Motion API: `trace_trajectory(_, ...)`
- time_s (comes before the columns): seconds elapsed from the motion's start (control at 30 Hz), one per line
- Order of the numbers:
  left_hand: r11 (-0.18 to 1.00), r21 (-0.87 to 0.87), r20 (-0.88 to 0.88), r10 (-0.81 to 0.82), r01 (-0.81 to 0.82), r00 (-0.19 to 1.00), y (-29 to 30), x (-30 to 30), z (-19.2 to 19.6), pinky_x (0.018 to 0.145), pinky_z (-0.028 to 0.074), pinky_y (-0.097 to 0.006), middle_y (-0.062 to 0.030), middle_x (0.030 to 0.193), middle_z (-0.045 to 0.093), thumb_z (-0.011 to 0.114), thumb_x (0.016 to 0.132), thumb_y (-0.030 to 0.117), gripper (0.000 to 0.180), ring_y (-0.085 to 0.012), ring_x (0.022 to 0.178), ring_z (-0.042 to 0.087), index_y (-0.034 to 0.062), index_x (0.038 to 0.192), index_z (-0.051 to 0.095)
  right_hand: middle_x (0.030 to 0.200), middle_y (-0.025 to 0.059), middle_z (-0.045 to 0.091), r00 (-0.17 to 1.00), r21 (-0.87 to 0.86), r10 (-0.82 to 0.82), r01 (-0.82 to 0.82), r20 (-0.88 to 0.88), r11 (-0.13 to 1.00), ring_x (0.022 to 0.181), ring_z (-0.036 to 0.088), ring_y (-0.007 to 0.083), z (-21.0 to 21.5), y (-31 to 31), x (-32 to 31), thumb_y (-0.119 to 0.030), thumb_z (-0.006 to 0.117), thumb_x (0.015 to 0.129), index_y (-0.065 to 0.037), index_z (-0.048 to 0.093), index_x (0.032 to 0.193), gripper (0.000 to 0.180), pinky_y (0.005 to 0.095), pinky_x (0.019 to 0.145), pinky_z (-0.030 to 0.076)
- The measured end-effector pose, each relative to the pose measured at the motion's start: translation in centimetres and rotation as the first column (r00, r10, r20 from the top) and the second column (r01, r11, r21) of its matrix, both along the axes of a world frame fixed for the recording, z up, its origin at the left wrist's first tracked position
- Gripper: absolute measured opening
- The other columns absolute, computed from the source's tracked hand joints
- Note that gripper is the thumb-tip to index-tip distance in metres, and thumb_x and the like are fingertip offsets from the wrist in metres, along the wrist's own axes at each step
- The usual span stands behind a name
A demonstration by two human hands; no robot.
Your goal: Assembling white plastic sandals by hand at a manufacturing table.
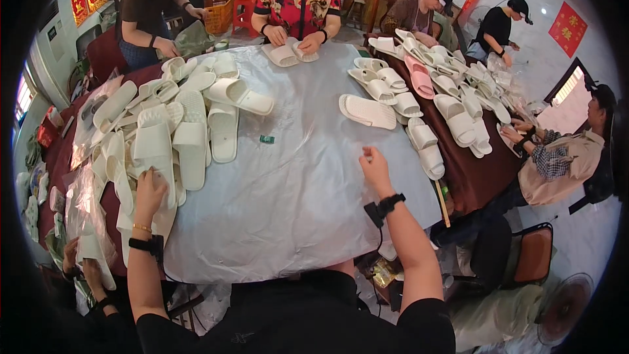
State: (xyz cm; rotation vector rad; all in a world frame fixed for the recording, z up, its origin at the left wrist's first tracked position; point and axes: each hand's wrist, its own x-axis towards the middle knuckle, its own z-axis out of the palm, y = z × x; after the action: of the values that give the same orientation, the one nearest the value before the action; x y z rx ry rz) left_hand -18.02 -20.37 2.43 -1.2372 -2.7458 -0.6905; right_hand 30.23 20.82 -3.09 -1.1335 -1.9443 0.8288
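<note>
My left hand (151, 191) is at the near end of a cream-white slipper (153, 141), its fingers closed on the sole's edge. This slipper lies at the front of a large loose heap of similar slippers (191, 124) on the left of the table. On the right, my right hand (375, 169) hovers above the sheet with its fingers curled in and nothing visible in them. Nearest to it are a slipper lying on its side (367, 111) and a pair of slippers (426, 147) by the sheet's right edge.
A pale plastic sheet (282, 203) covers the table, with a small green packet (266, 139) on it. Across from me a person (301, 6) handles two slippers (288, 52). More slippers, one pair pink (419, 77), lie at right. Other people work around; a fan (565, 308) stands at lower right.
</note>
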Motion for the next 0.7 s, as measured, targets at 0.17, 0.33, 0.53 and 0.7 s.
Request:
trace_trajectory(0.17,0.998,0.034,0.014,0.049,-0.05,0.999,-2.4,0.7,-0.5,0.106,0.035,-0.043,-0.0292,0.134,0.042,0.067,0.074,0.014,0.066,-0.0423,0.125,0.041,-0.0037,0.133,0.043,0.132,0.022,0.043,0.876,0.433,-0.146,-0.077,0.459,0.898,0.114,0.049,0.0404,5.9,3.8,-6.6,-0.01,0.067,0.074,-0.008,0.042,0.133,0.064,0.0448,0.084,0.05)
trace_trajectory(0.33,0.995,0.065,0.071,0.068,-0.073,0.995,-4.1,2.9,0.1,0.107,0.033,-0.043,-0.029,0.136,0.04,0.07,0.073,0.013,0.067,-0.0424,0.127,0.039,-0.0041,0.132,0.044,0.145,0.0192,0.031,0.736,0.52,-0.315,-0.059,0.599,0.852,0.12,0.043,0.0392,5.9,6.2,-10.6,-0.009,0.058,0.081,-0.017,0.036,0.142,0.065,0.0512,0.087,0.047)
trace_trajectory(0.53,0.994,0.092,0.059,0.055,-0.06,0.997,-6.9,4.9,0.7,0.106,0.034,-0.044,-0.0273,0.134,0.042,0.069,0.074,0.011,0.06,-0.0421,0.124,0.041,-0.0038,0.129,0.048,0.142,0.0147,0.039,0.595,0.674,-0.473,-0.163,0.65,0.72,0.126,0.04,0.0374,4.8,8.3,-12.5,-0.012,0.047,0.091,-0.02,0.047,0.134,0.044,0.0543,0.086,0.047)
trace_trajectory(0.7,0.969,0.232,0.01,0.079,-0.079,0.997,-6.5,7.0,2.3,0.105,0.035,-0.043,-0.0234,0.131,0.046,0.064,0.076,0.006,0.05,-0.0386,0.122,0.044,-0.0014,0.124,0.052,0.11,0.0115,0.055,0.533,0.69,-0.541,-0.118,0.651,0.714,0.098,0.057,0.0299,3.6,8.4,-12.0,-0.016,0.055,0.085,-0.013,0.06,0.103,0.019,0.0421,0.07,0.054)
